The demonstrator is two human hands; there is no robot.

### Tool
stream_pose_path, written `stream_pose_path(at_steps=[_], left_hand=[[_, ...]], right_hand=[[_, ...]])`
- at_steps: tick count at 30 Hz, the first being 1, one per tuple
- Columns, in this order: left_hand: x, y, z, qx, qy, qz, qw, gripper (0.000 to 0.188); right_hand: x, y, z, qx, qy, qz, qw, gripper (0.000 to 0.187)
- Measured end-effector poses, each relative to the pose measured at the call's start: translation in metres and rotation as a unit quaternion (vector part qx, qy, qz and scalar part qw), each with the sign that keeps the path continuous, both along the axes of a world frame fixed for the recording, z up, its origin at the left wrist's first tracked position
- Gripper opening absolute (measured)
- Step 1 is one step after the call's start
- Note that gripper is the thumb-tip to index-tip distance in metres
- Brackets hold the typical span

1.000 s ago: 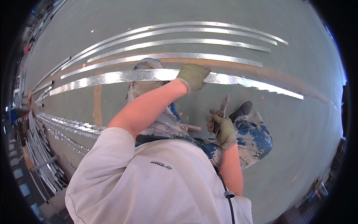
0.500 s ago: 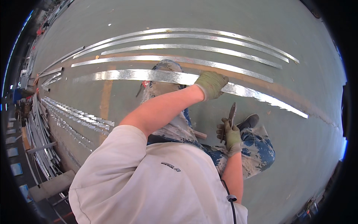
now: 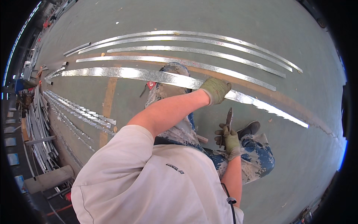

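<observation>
My left hand (image 3: 215, 91), in a green work glove, reaches across my raised knee and closes on a long shiny metal strip (image 3: 130, 74). The strip runs over the knee and slopes down to the right, where its lower edge is notched. In my gloved right hand (image 3: 229, 140), lower and to the right, a dark pair of tin snips (image 3: 229, 118) points upward, apart from the strip. The fingers wrap its handles, which are partly hidden. A red tape measure (image 3: 151, 84) shows beside my knee.
Several flat metal strips (image 3: 156, 48) lie roughly parallel on the green floor beyond my knee. Serrated strips (image 3: 80, 109) lie to the left, near a pile of metal lengths (image 3: 39, 134). A short wooden piece (image 3: 202, 139) sticks out by my leg.
The strip has shifted slightly left in my left hand's hold, and its blurred left end now looks sharp. My right hand keeps the snips in nearly the same place. The view has turned a little.
</observation>
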State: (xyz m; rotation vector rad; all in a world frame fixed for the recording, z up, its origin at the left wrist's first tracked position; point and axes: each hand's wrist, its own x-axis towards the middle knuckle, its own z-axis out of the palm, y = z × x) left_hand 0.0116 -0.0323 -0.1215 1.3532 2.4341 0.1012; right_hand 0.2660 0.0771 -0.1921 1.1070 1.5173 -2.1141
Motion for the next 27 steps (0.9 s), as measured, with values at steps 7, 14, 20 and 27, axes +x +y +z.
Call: stream_pose_path(at_steps=[7,14,20,27], left_hand=[[-0.002,0.0,-0.011,0.059,-0.016,0.004,0.998,0.05],[-0.003,0.001,-0.01,0.02,-0.018,0.002,1.0,0.052],[-0.002,0.003,-0.004,0.026,-0.031,0.003,0.999,0.05],[-0.003,0.004,-0.006,0.072,-0.055,0.013,0.996,0.047]], right_hand=[[-0.002,-0.002,-0.004,0.013,-0.013,-0.019,1.0,0.047],[-0.004,-0.001,-0.011,0.034,-0.035,-0.006,0.999,0.044],[-0.007,-0.004,-0.002,0.051,-0.039,-0.006,0.998,0.045],[-0.006,-0.004,-0.002,0.052,-0.045,-0.02,0.997,0.043]])
